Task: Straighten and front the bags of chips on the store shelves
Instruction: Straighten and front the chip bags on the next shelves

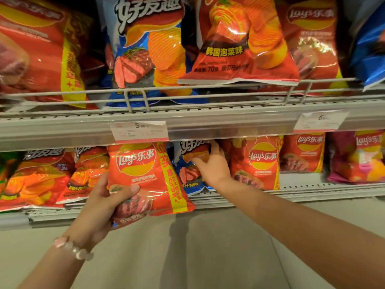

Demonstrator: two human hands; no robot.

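My left hand [102,203] grips the lower left of a red Lay's bag [145,176] with a yellow side stripe, holding it out in front of the lower shelf [312,192]. My right hand [212,163] reaches into that shelf and holds the top of a blue steak-flavour bag [187,174] standing behind the red one, thumb across its front. To the right of that hand stands another red Lay's bag [258,161].
Orange bags [41,178] fill the lower shelf's left, and red and pink bags [358,157] its right. The upper shelf [187,119] has a wire rail, price tags [139,131], and larger bags, one red bag [239,42] leaning over the rail.
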